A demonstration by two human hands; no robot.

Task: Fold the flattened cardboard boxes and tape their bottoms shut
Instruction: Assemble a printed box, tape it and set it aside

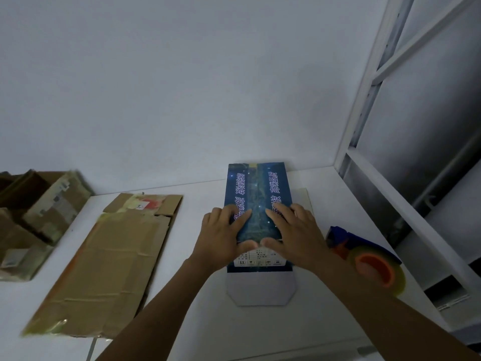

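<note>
A blue printed box (257,188) stands on the white table (197,319), its taped face turned up and a grey flap (261,289) sticking out toward me. My left hand (221,235) and my right hand (291,233) lie flat on that face, fingers straight, on either side of the strip of clear tape along the middle seam. Both thumbs hook over the near edge. To the right of the box lies a blue tape dispenser (364,256) with an orange-cored roll. A flattened brown cardboard box (104,261) lies on the table to the left.
Several brown cardboard boxes (33,217) are piled at the far left edge. A white metal shelf frame (385,194) runs along the table's right side. A white wall closes the back.
</note>
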